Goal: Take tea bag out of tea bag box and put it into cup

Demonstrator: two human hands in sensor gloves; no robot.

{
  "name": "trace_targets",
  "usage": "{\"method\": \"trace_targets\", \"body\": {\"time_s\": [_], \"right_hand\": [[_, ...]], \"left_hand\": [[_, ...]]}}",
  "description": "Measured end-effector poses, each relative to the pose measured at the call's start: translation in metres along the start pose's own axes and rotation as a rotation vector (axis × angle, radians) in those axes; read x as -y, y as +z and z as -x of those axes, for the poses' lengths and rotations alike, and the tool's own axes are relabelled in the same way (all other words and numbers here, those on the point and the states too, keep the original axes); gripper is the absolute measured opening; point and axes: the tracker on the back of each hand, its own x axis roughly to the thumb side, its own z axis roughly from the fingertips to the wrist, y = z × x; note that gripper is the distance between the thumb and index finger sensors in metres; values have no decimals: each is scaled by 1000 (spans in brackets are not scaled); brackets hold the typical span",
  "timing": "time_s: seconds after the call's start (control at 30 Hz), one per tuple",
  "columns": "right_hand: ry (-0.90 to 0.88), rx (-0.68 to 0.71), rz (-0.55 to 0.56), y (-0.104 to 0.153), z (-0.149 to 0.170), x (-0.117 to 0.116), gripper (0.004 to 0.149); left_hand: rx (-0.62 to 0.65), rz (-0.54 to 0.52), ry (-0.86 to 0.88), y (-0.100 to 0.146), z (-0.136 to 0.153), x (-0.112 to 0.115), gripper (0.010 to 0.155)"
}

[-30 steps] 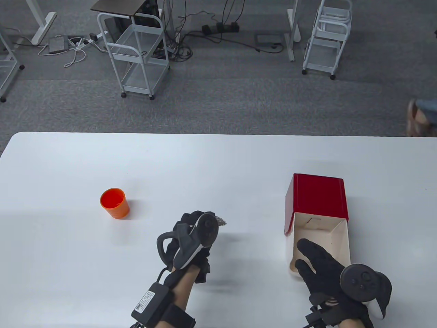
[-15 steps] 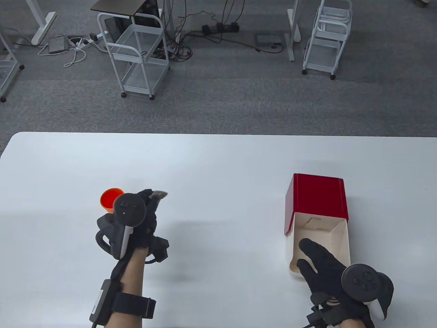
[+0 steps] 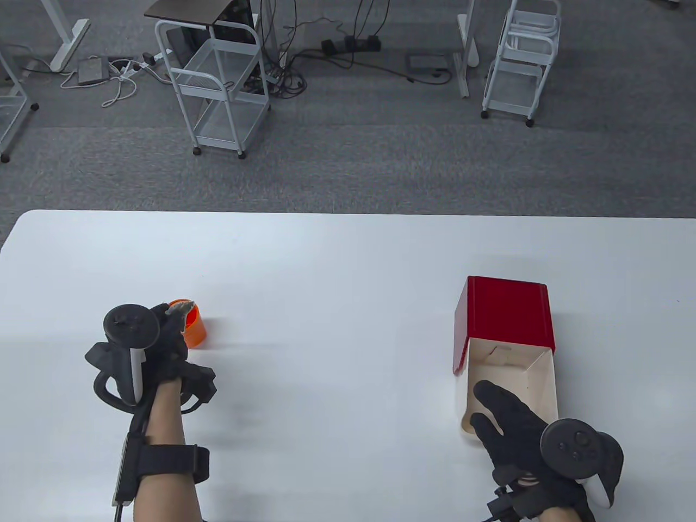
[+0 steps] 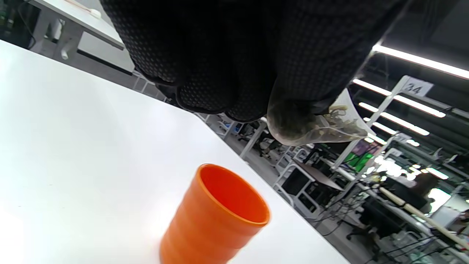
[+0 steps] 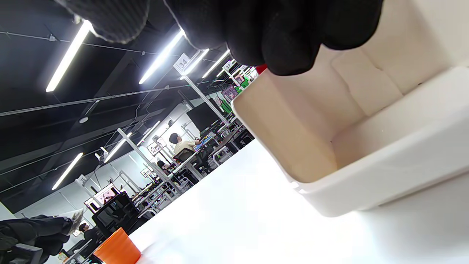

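Your left hand (image 3: 163, 348) pinches the tea bag (image 4: 329, 126) just above the orange cup (image 4: 220, 216) at the table's left. Your right hand (image 3: 516, 429) rests, fingers spread, on the near edge of the open tea bag box (image 3: 511, 348) at the right.

Black textured gloves on both hands, left (image 3: 168, 348) and right (image 3: 511, 429), dotted grip pattern on the fabric. Round black trackers (image 3: 130, 326) with white undersides strapped on the backs. Bare forearms (image 3: 163, 424); black wrist strap (image 3: 171, 462) and thin black cable (image 3: 122, 478) on the left.
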Motion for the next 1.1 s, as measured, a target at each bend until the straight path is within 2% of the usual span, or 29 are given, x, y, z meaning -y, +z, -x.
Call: {"method": "trace_targets", "body": {"time_s": [0.3, 0.47, 0.63, 0.87, 1.1], "right_hand": [[11, -11, -8, 0, 0, -1, 60], [10, -16, -9, -1, 1, -2, 60], [8, -21, -12, -2, 1, -2, 60], [6, -19, -11, -2, 1, -2, 60], [3, -16, -7, -2, 2, -2, 60]], "left_hand": [[-4, -20, -189, -21, 1, 31, 38], [-11, -7, -224, -25, 3, 41, 39], [17, 61, -205, -24, 4, 44, 52], [64, 92, -130, -21, 6, 33, 66], [146, 89, 35, -7, 1, 5, 66]]}}
